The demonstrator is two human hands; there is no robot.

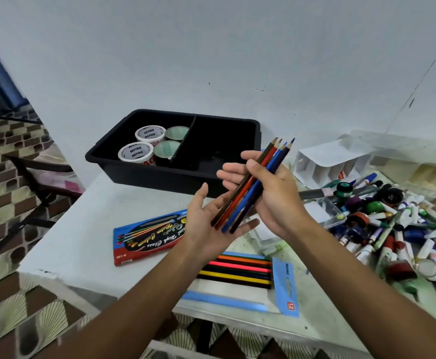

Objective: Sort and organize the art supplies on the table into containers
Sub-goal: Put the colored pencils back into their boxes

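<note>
Head view — pencils [253, 182] in right grip [271, 193]

Both bare forearms reach forward, hands close together.
The right hand [271, 193] curls its thumb and fingers [231, 174] round a bundle of pencils [253, 185]; the left hand [209, 224] lies palm-up, fingers spread, under their lower ends.

Supply pile [403, 229] cut off at right edge
</note>
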